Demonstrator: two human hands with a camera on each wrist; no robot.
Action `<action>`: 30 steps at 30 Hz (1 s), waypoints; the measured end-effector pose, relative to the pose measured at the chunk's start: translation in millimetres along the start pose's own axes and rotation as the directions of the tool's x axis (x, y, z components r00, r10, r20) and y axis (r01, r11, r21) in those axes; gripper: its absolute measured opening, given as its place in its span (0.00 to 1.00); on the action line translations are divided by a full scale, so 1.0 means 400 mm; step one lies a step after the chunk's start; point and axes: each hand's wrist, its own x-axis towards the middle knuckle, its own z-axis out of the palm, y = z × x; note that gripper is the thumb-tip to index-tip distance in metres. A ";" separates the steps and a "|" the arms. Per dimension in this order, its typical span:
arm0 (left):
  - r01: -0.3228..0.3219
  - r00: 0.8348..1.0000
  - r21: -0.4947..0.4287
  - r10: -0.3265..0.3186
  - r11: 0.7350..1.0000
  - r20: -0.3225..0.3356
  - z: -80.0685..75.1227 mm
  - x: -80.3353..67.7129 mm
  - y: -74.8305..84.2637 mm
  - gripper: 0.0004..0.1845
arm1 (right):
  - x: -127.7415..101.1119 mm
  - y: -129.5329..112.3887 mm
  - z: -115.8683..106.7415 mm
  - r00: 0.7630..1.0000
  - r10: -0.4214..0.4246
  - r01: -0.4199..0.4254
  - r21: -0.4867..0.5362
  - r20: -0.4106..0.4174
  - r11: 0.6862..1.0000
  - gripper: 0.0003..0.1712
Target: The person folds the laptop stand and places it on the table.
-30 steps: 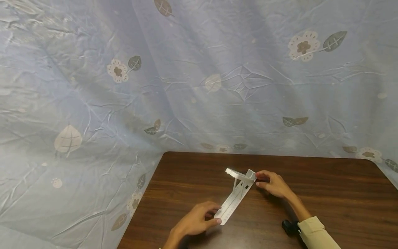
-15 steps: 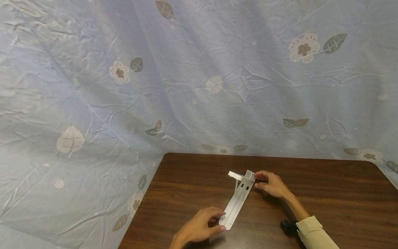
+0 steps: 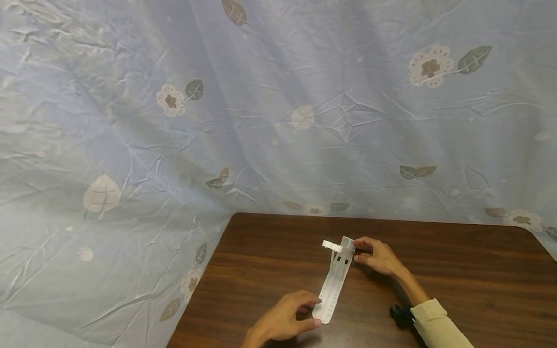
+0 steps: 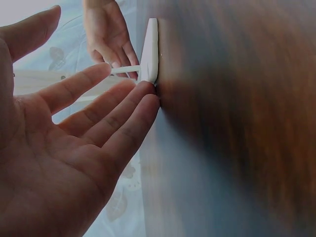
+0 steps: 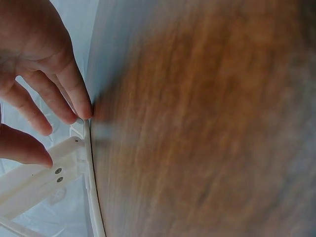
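Note:
A white folding stand (image 3: 332, 290) lies on the brown table, its long slotted base pointing away from me. At its far end a hinged arm rises, propped by a thin strut. My left hand (image 3: 285, 316) is at the near end, with fingertips at the base's left side and the thumb at its near corner. In the left wrist view its fingers are nearly straight against the stand's edge (image 4: 150, 54). My right hand (image 3: 380, 258) has its fingertips at the far end's right side. The right wrist view shows those fingers extended, with the thumb beside the raised arm (image 5: 44, 173).
The wood-grain table (image 3: 470, 275) extends to the right of the stand. Behind it and on the left hangs a pale blue curtain (image 3: 270, 121) printed with leaves and flowers. A black device (image 3: 401, 316) sits at my right wrist by the sleeve.
The stand has turned on the table: its near end has swung right with my left hand, and its far end has shifted slightly left. My right hand has moved slightly left.

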 end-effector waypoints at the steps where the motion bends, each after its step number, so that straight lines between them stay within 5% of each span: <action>1: -0.006 1.000 0.010 0.006 1.000 0.003 0.001 0.001 0.001 0.26 | 0.001 0.001 0.000 1.000 -0.002 0.002 -0.001 0.001 1.000 0.25; 17: -0.040 0.999 0.093 0.038 0.995 0.024 0.031 0.007 0.020 0.27 | 0.011 -0.004 0.013 1.000 0.000 -0.001 0.034 0.017 0.999 0.26; 24: -0.024 0.999 0.052 0.022 0.998 0.037 0.039 0.011 0.027 0.28 | 0.017 -0.012 0.015 0.998 -0.025 0.014 0.175 0.059 0.985 0.27; 30: -0.053 0.998 0.083 0.050 0.995 0.041 0.049 0.019 0.034 0.27 | 0.020 -0.015 0.020 0.998 -0.022 0.012 0.192 0.053 0.981 0.27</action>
